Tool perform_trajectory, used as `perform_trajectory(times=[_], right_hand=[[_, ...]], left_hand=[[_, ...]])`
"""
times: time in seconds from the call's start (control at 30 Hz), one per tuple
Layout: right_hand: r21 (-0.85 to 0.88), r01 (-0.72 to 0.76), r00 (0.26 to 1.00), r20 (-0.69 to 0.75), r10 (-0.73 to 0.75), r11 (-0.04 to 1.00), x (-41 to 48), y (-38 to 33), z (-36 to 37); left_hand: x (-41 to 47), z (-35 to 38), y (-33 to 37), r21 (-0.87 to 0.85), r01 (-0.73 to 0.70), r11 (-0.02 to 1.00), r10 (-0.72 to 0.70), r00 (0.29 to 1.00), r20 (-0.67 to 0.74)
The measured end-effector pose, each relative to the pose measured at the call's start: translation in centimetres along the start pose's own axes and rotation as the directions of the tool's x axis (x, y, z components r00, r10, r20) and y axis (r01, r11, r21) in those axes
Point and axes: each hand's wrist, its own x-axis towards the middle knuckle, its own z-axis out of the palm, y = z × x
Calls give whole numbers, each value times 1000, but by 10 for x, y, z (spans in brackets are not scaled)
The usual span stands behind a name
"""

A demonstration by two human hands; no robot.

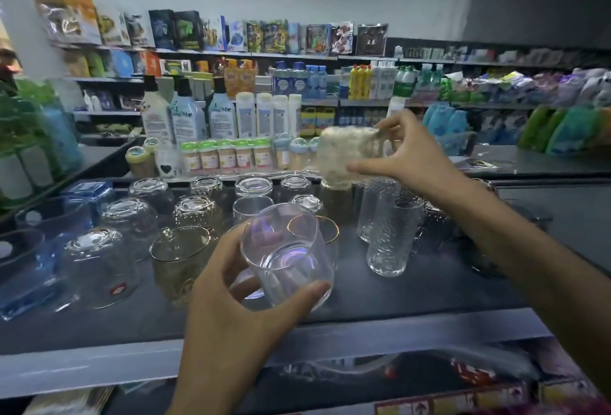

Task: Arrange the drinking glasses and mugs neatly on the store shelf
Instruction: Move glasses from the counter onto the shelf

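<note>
At the six o'clock edge of the dark shelf (pixel 429 289), the fingers (pixel 307 292) of the left hand (pixel 231 285) are curled round a clear tumbler (pixel 287 256). They grip its lower wall and hold it off the shelf, mouth tipped toward twelve o'clock. The low grip is judged to keep prints off the rim and leave the glass free to be turned. At two o'clock from it, the right hand (pixel 410 153) pinches a pale vessel (pixel 347 153) between thumb and fingertips, raised above the back row. Blur prevents confirming a handle, though it reads as a mug. From nine to twelve o'clock of the tumbler, plain glasses (pixel 132 216) stand mouth-down in rows, presumably against dust. Gold-rimmed glasses (pixel 180 249) sit upright just behind it, and tall textured glasses (pixel 390 239) stand at three o'clock. Grouping by type appears intended, and both held pieces await a place.
</note>
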Motion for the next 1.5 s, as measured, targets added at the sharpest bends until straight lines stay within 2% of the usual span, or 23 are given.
perform_trajectory(times=[0.03, 0.07, 0.13, 0.17, 0.23, 0.27, 0.33, 0.43, 0.5, 0.6, 0.73, 0.87, 0.93, 1.0, 1.07, 1.2, 1.5], right_hand=[[189, -68, 998, -1, 69, 980, 0, 2, 0], [401, -135, 991, 33, 133, 906, 0, 4, 0], [744, -266, 964, 204, 170, 613, -2, 1, -1], [832, -329, 944, 290, 155, 446, -3, -3, -3], [894, -417, 907, 400, 130, 164, -6, -12, -6], [896, -439, 895, 428, 125, 71, -7, -15, -7], [893, -449, 885, 443, 141, 11, -9, -22, -8], [911, -412, 903, 404, 145, 24, -11, -30, -8], [915, -396, 916, 387, 103, 80, -11, -35, -10], [887, -410, 910, 415, 25, 213, -11, -42, -11], [800, -368, 920, 386, 63, 473, -6, -50, -5], [593, -313, 940, 307, 151, 742, 13, -45, 7], [401, -269, 956, 218, 194, 876, 23, -40, 12], [163, -213, 970, 154, 188, 963, 30, -37, 16], [-19, -151, 977, 150, 152, 988, 36, -31, 20], [-251, -25, 953, 285, 99, 968, 46, -24, 29], [-483, 167, 882, 463, 89, 860, 63, -18, 37]], left_hand=[[1, 2, -1, 4, 0, 1000, 0, 1000, -7], [1, 3, -2, 13, -3, 1000, 3, 1000, -18], [4, 6, -4, 26, -2, 1000, 3, 999, -41], [5, 7, -5, 29, -1, 1000, 2, 999, -48], [7, 9, -4, 35, -7, 999, 9, 999, -47], [8, 9, -3, 39, -15, 999, 16, 999, -44], [9, 8, 1, 27, -18, 999, 20, 998, -51], [8, 4, 7, -4, -11, 1000, 10, 999, -51], [9, -1, 8, 6, -22, 1000, 23, 999, -25], [12, -10, 7, -2, -13, 1000, 13, 1000, -28], [11, -23, 5, 29, -2, 1000, 3, 1000, -26], [7, -31, 4, 15, 21, 1000, -21, 1000, 2], [5, -35, 2, 4, 32, 999, -32, 999, 15], [4, -38, -1, -13, 39, 999, -39, 999, 19], [4, -41, -3, -23, 41, 999, -40, 999, 23], [3, -45, -5, -35, 32, 999, -31, 999, 27], [7, -50, -10, -29, 28, 999, -29, 999, -30]])
